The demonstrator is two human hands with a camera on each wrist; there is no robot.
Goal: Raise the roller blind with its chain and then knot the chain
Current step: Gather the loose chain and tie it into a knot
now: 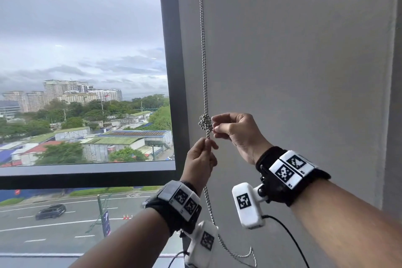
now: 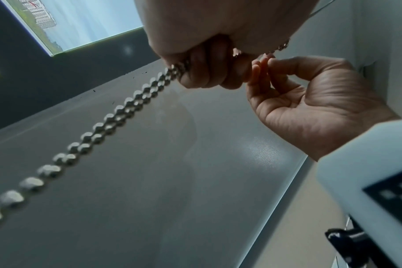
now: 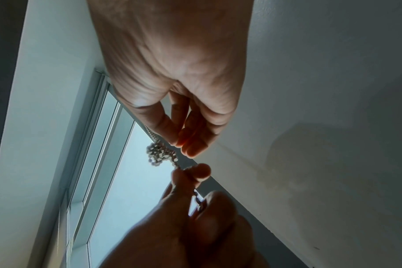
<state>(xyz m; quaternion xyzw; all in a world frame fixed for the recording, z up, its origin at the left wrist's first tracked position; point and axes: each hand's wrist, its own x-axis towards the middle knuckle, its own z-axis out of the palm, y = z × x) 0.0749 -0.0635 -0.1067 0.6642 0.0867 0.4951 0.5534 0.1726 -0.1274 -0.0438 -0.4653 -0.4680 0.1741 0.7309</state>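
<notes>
Our head view looks forward at window [image 1: 82, 72] and wall [image 1: 304, 50]. Our two wrist views sit close below, tilted upward. All three share knot [image 1: 205, 123], left hand [image 2: 207, 54], right hand [image 3: 172, 63].

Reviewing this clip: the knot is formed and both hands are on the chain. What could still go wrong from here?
1. The knot looks bunched and loose rather than cinched; if the left hand lets go of the chain below it now, the smooth metal beads may slip and the knot could open.
2. The right hand pinches the knot only with its fingertips, a hold that could slip while tightening.
3. A hard downward tug might pull the chain and shift the blind.
</notes>
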